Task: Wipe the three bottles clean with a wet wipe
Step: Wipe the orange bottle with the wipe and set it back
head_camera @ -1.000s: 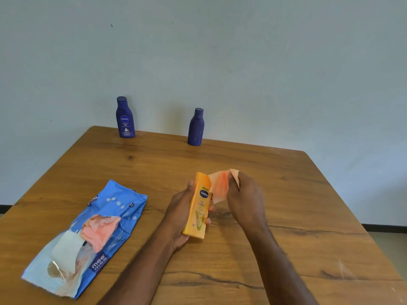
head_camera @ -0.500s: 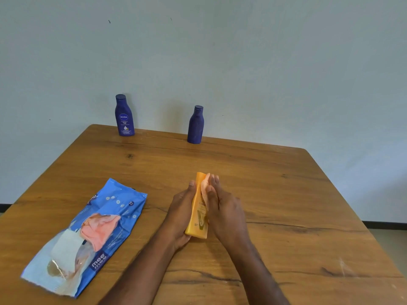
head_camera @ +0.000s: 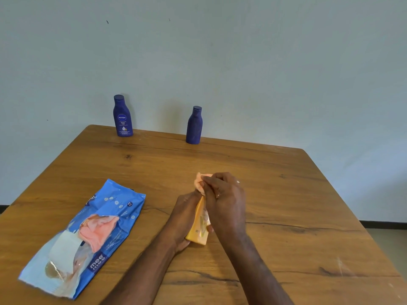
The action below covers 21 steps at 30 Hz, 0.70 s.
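The left hand (head_camera: pixel 187 219) is gripping a yellow bottle (head_camera: pixel 199 227) above the table (head_camera: pixel 286 194) while the right hand (head_camera: pixel 222 199) is pinching a pink wipe (head_camera: pixel 199 182) against its top — two blue bottles (head_camera: pixel 122 116) (head_camera: pixel 194 126), standing well beyond both hands, are likely still waiting.

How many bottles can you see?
3. A blue Nivea bottle stands at the table's far left edge, a plain blue bottle stands to its right, and an orange bottle is in the person's left hand.

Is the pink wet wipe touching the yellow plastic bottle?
Touching. Head view: right hand presses the pink wet wipe over the yellow plastic bottle's top.
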Motion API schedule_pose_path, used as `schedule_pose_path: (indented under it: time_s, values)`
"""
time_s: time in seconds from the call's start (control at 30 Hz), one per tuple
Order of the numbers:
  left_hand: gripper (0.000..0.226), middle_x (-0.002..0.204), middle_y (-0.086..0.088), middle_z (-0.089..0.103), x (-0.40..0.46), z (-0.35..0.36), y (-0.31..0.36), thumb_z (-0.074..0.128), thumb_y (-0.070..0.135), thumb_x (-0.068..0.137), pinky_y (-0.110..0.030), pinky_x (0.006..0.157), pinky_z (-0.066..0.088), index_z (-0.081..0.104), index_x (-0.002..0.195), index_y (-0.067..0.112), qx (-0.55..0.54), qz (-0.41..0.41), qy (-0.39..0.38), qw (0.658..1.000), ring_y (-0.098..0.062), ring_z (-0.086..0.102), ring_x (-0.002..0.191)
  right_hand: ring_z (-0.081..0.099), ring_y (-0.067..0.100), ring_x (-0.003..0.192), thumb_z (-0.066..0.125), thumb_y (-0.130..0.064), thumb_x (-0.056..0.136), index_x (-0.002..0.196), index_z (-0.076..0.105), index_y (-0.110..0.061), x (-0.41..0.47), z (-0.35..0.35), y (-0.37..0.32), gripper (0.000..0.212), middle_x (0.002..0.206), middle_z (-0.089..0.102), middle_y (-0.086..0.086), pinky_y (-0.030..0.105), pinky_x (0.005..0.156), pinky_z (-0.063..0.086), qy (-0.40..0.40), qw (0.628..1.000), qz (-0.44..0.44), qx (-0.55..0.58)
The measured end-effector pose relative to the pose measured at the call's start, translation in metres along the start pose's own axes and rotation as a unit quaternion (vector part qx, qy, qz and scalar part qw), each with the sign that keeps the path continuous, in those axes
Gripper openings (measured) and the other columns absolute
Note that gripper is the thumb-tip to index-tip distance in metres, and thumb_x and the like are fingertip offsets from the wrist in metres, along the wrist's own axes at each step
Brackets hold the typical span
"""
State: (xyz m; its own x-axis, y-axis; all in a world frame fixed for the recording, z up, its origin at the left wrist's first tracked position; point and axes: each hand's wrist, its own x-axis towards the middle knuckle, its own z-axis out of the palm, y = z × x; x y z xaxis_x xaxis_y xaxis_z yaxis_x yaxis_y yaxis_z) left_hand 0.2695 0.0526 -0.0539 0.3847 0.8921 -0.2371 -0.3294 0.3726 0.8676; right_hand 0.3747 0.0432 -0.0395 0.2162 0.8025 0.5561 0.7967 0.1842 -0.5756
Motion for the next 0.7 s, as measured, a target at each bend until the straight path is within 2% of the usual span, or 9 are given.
schedule_pose_path:
  time_s: [0.07,0.13,0.23,0.3,0.37,0.5,0.57,0.7]
  values:
    - [0.041,0.076,-0.019,0.06,-0.002,0.001,0.001,0.047,0.03,0.105,-0.032,0.05,0.044,0.067,0.106,-0.006,-0.011,0.001,-0.005,1.0,-0.026,0.058,0.06,0.061,0.001,0.09,0.072,-0.014,0.091,0.107,0.077,-0.016,-0.004,-0.001,0.004,0.018,0.104,0.068,-0.007,0.012,0.075,0.049,0.006,0.999,0.022,0.045]
    - [0.046,0.083,-0.021,0.061,-0.001,0.0,0.001,0.044,0.036,0.106,-0.032,0.051,0.043,0.067,0.108,-0.003,-0.028,-0.008,-0.006,1.0,-0.027,0.058,0.064,0.065,0.0,0.087,0.073,-0.012,0.091,0.107,0.077,-0.018,-0.005,-0.006,0.012,0.018,0.101,0.069,-0.009,0.017,0.07,0.055,0.018,0.99,0.076,0.116]
    - [0.051,0.093,-0.022,0.065,0.003,-0.004,0.0,0.042,0.045,0.105,-0.034,0.054,0.045,0.067,0.117,0.002,-0.023,-0.025,-0.007,0.999,-0.027,0.061,0.072,0.067,-0.003,0.085,0.072,-0.012,0.091,0.107,0.077,-0.019,-0.001,-0.011,0.021,0.018,0.099,0.072,-0.008,0.014,0.066,0.055,0.007,0.974,0.152,0.167]
    - [0.051,0.091,-0.021,0.066,0.004,-0.003,0.0,0.043,0.045,0.104,-0.034,0.054,0.045,0.067,0.117,0.002,-0.019,-0.026,-0.011,0.999,-0.026,0.06,0.071,0.067,0.001,0.087,0.07,-0.013,0.092,0.108,0.077,-0.021,0.003,-0.01,0.021,0.019,0.098,0.071,-0.009,0.021,0.073,0.058,0.0,0.981,0.144,0.131]
    - [0.049,0.083,-0.018,0.064,0.003,-0.002,-0.001,0.044,0.043,0.104,-0.034,0.052,0.044,0.068,0.11,0.0,-0.021,-0.022,-0.012,0.999,-0.025,0.059,0.065,0.065,0.005,0.085,0.07,-0.011,0.092,0.108,0.077,-0.019,0.006,-0.006,0.016,0.019,0.093,0.067,-0.011,0.028,0.074,0.058,0.006,0.99,0.099,0.096]
    - [0.043,0.077,-0.019,0.059,0.001,-0.004,-0.001,0.049,0.034,0.103,-0.035,0.053,0.043,0.066,0.104,-0.005,-0.005,-0.002,-0.007,1.0,-0.028,0.056,0.06,0.058,0.008,0.085,0.068,-0.01,0.093,0.11,0.076,-0.015,-0.003,0.0,0.009,0.019,0.093,0.061,-0.007,0.02,0.07,0.05,-0.012,0.999,-0.019,0.031]
    - [0.045,0.08,-0.019,0.062,0.001,-0.005,0.001,0.046,0.037,0.104,-0.034,0.053,0.043,0.067,0.106,-0.002,-0.011,-0.003,-0.009,1.0,-0.027,0.059,0.063,0.06,0.005,0.084,0.067,-0.009,0.094,0.108,0.075,-0.016,-0.01,-0.002,0.015,0.018,0.094,0.062,-0.008,0.019,0.069,0.051,-0.003,0.998,-0.002,0.06]
    - [0.049,0.088,-0.017,0.066,0.002,-0.006,0.0,0.042,0.045,0.105,-0.035,0.054,0.045,0.069,0.114,0.005,-0.017,-0.02,-0.016,1.0,-0.025,0.061,0.07,0.063,0.002,0.087,0.064,-0.011,0.096,0.108,0.074,-0.022,-0.002,-0.006,0.023,0.019,0.096,0.065,-0.012,0.023,0.071,0.055,0.004,0.988,0.107,0.111]
